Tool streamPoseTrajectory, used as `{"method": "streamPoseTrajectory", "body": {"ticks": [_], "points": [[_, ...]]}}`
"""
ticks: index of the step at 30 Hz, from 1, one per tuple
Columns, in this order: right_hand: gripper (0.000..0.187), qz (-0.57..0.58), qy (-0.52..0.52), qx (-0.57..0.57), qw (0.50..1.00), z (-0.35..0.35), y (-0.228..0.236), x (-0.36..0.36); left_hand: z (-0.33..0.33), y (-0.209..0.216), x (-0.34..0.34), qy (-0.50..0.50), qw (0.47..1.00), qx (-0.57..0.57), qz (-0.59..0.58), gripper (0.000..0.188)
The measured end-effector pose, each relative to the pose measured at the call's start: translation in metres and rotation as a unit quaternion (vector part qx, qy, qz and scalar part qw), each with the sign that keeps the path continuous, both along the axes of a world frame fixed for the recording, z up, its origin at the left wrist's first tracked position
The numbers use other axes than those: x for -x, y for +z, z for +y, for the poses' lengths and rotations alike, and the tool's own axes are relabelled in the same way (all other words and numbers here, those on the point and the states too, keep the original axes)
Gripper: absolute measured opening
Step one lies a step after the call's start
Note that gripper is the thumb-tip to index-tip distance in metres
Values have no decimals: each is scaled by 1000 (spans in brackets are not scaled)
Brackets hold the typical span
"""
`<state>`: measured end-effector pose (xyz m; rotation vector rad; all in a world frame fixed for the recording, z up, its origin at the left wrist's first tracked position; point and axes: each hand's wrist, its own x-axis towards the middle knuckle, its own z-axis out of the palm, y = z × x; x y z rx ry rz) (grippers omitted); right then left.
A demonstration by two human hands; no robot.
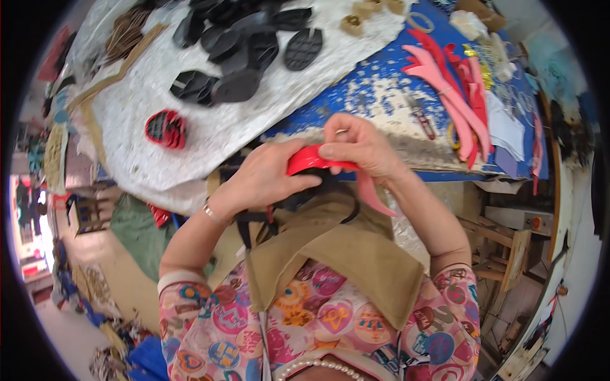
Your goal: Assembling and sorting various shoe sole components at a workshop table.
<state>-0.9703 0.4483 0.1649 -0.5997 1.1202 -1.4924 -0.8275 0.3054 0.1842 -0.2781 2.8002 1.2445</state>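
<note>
Holding a glossy red, flexible-looking strip point(307, 159) in front of you, just off the near edge of a worn blue table point(362, 82), you have both hands on it in the head view. Your left hand point(264, 176) curls around the strip's left end and grips it, though some fingers are hidden. Your right hand point(365, 151) pinches the other end between thumb and fingers. A soft-looking pink tail point(373, 195) hangs below that pinch, over your tan cloth apron point(387, 273); whether it is the strip's own reverse cannot be told.

The strip should handle as light and limp, bending easily into the arch it makes now. Its shiny face may slip or mark under a fingertip, so take hold by the ends or edges, thumb flat, and leave the smooth middle untouched.

On the table to your right lie loose pink and red strips point(454, 105) and a small cutting tool with reddish handles point(422, 120); ahead to your left, black shoe soles point(304, 49) rest on a white plastic sheet point(121, 120).
</note>
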Motion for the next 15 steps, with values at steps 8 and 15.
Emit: {"method": "streamPoseTrajectory", "body": {"ticks": [8, 15], "points": [[23, 222, 99, -124, 962, 36, 24, 36, -12, -7, -15, 25, 999, -46, -1, 30], [19, 190, 23, -41, 981, 57, 45, 47, -17, 5, -32, -36, 998, -43, 20, 28]]}}
